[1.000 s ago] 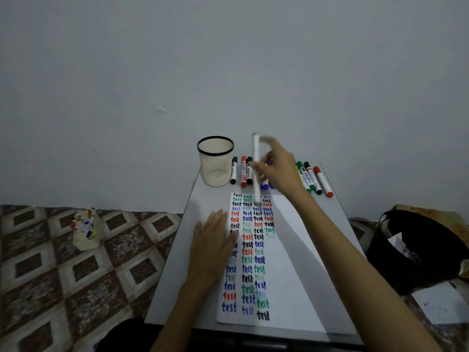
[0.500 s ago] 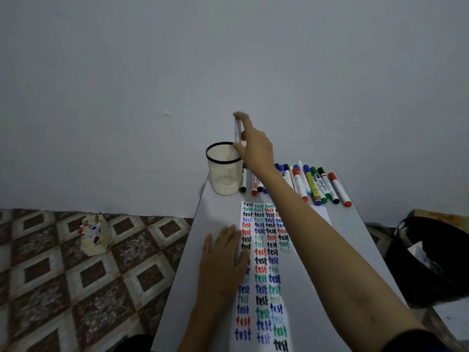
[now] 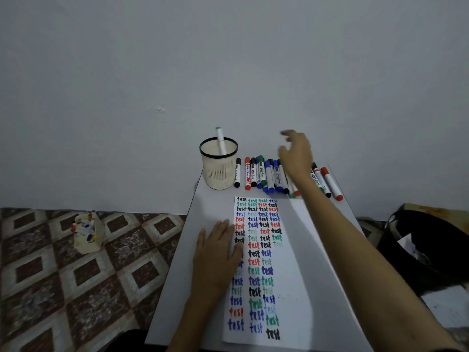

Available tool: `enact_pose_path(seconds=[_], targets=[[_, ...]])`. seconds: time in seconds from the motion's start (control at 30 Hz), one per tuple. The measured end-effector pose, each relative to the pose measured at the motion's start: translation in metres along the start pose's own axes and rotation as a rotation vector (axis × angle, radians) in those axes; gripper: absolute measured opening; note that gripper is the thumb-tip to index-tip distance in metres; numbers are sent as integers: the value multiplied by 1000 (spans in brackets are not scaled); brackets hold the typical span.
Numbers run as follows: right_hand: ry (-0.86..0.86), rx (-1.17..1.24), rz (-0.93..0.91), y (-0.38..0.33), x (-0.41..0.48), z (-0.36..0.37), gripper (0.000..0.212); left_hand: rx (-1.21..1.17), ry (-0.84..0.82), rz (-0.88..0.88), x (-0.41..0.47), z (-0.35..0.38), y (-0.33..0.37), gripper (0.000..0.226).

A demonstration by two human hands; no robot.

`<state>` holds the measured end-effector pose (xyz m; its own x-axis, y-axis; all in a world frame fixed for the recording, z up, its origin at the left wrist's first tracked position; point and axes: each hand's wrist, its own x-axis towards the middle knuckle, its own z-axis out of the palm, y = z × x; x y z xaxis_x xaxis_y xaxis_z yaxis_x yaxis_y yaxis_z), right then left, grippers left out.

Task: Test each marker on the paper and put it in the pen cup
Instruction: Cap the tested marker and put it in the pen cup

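A cream mesh pen cup with a black rim stands at the table's far left. One white marker with a green end leans upright inside it. Several capped markers lie in a row to the cup's right, along the far edge. My right hand hovers above that row, fingers loosely spread and empty. The white paper carries columns of the word "test" in black, red, blue and green. My left hand lies flat on the paper's left edge.
The grey table is narrow and stands against a plain wall. A cream holder with small coloured items sits on the patterned floor at left. At right a black bin holds crumpled paper.
My right hand carried the marker to the cup, let it drop in, and has moved right over the marker row. The left hand stayed on the paper.
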<state>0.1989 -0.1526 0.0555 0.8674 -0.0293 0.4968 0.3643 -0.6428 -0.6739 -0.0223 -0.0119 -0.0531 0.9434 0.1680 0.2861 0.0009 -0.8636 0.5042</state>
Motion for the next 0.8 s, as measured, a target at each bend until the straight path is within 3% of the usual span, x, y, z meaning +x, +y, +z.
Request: enact_pose_path(seconds=[0.13, 0.23, 0.37, 0.53, 0.6, 0.67, 0.73, 0.8], targets=[[157, -194, 373, 75, -10, -49, 41, 0, 14, 8, 1, 1, -1, 60], [91, -240, 557, 113, -29, -72, 38, 3, 17, 9, 0, 2, -1, 64], [9, -230, 596, 127, -50, -76, 28, 22, 22, 8, 2, 3, -1, 69], [115, -235, 539, 117, -64, -74, 26, 8, 14, 3, 1, 2, -1, 65], [262, -113, 494, 108, -70, -77, 25, 15, 8, 7, 1, 3, -2, 63], [397, 180, 415, 97, -76, -80, 20, 14, 4, 6, 2, 3, -3, 63], [456, 498, 326, 84, -85, -84, 9, 10, 8, 9, 1, 4, -3, 67], [446, 774, 307, 67, -101, -88, 12, 1, 11, 12, 0, 5, -2, 75]])
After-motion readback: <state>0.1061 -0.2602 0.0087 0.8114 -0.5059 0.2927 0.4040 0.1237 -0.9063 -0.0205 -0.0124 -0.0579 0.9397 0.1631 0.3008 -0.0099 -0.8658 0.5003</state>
